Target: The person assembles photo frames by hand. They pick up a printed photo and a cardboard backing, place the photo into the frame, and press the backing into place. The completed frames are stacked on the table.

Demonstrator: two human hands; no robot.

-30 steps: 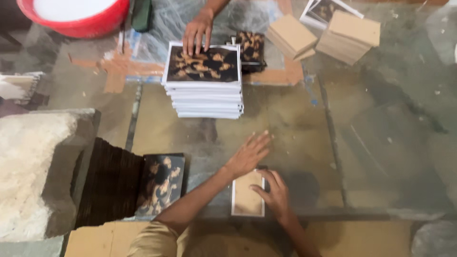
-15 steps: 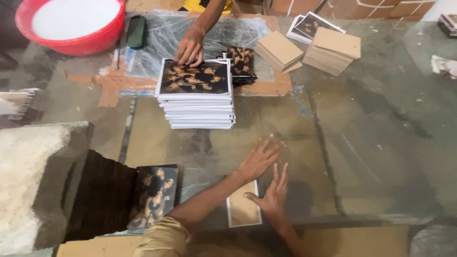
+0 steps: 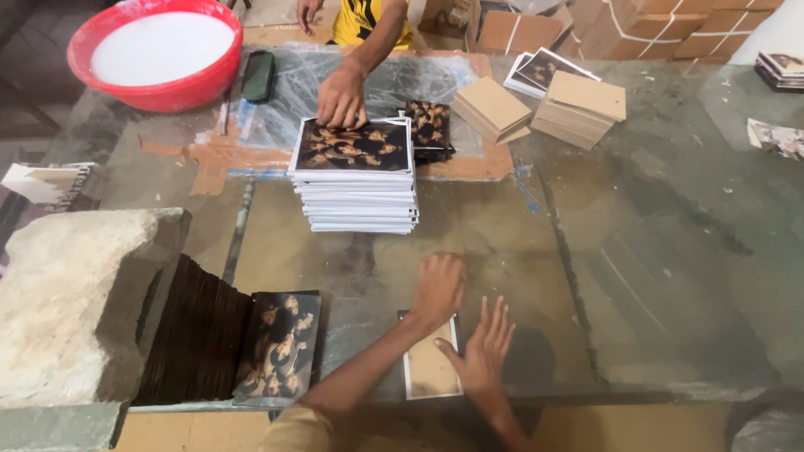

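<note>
Near the tabletop's near edge, the left hand (image 3: 439, 287) and right hand (image 3: 482, 349), both open and flat, pressed the brown board (image 3: 430, 366), best smoothed with even pressure outward.

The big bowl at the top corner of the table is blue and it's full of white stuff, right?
Not quite. The big bowl is red, not blue; the head view shows it clearly. The rest holds: it sits at the top corner of the table and is full of something white.
</note>
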